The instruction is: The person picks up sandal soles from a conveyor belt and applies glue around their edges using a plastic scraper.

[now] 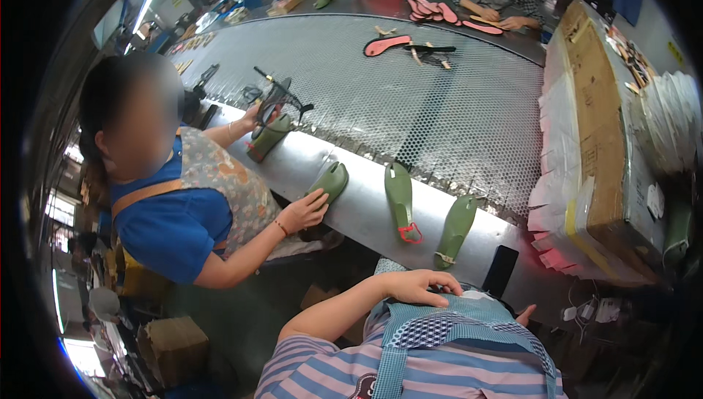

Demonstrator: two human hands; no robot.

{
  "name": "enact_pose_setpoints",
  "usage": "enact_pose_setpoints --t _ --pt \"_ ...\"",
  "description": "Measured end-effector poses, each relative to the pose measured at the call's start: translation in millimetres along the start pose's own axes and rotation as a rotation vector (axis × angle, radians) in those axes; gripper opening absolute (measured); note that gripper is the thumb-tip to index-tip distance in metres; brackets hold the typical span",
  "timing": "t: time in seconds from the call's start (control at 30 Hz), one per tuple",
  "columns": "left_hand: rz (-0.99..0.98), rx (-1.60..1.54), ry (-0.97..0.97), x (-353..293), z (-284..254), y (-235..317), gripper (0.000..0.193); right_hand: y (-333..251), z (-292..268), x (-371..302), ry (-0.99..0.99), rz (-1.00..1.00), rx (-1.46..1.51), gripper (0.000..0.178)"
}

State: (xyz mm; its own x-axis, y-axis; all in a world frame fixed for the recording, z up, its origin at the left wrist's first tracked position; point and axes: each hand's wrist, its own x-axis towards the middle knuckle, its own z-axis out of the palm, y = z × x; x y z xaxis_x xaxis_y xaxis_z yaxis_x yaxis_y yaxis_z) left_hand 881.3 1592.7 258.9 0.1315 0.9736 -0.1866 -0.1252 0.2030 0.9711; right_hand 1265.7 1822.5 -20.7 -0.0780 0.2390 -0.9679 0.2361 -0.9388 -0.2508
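My left hand [423, 286] lies loosely on the front of my blue checked apron [447, 317], fingers extended and holding nothing. Of my right hand [526, 314], only a digit or so shows past the apron's right side; the rest is hidden. On the metal ledge ahead stand two green shoe lasts: one [400, 198] has a red cord at its near end, the other [457, 227] a pale band. A black phone [500, 271] lies at the ledge's near edge, between my two hands and just beyond them.
At the left, a co-worker [198, 194] touches a green last [331, 181] and holds dark straps by another last [271, 138]. Beyond the ledge runs a mesh conveyor [329, 62] carrying a pink insole [386, 45]. A tall cardboard box [597, 143] stands right; cables [582, 311] lie below it.
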Motion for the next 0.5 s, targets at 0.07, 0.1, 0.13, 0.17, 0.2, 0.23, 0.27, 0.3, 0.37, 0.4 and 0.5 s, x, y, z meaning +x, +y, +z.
enact_pose_setpoints --t 0.07,0.1,0.13,0.17,0.2,0.23,0.27,0.3,0.37,0.4,0.5 --pt "-0.015 0.024 0.033 5 5 -1 0.032 3 -5 2 0.002 0.003 0.030 0.084" --pt "-0.009 0.025 0.086 8 8 -1 0.026 5 -7 3 0.002 0.004 0.045 0.084" --pt "-0.001 0.028 0.143 11 11 -2 0.021 5 -7 3 0.000 0.005 0.057 0.084" --pt "-0.002 0.035 0.137 13 14 -5 0.021 6 -7 4 -0.003 0.006 0.067 0.084" --pt "0.024 0.079 0.167 16 16 -9 0.018 6 -6 6 -0.006 0.007 0.077 0.084" --pt "0.050 0.121 0.197 19 17 -12 0.015 7 -6 7 -0.008 0.008 0.085 0.084" --pt "0.069 0.104 0.193 20 16 -11 0.015 7 -6 8 -0.010 0.009 0.092 0.084" --pt "0.069 0.109 0.192 19 13 -9 0.015 6 -4 10 -0.013 0.011 0.097 0.084" --pt "0.024 0.020 0.133 18 8 -4 0.015 6 -10 13 -0.010 0.018 0.100 0.084" --pt "0.024 0.019 0.135 18 5 -3 0.015 6 -11 15 -0.010 0.022 0.100 0.084" --pt "0.115 -0.058 0.045 15 -3 -3 0.013 4 -13 22 -0.014 0.033 0.097 0.084"
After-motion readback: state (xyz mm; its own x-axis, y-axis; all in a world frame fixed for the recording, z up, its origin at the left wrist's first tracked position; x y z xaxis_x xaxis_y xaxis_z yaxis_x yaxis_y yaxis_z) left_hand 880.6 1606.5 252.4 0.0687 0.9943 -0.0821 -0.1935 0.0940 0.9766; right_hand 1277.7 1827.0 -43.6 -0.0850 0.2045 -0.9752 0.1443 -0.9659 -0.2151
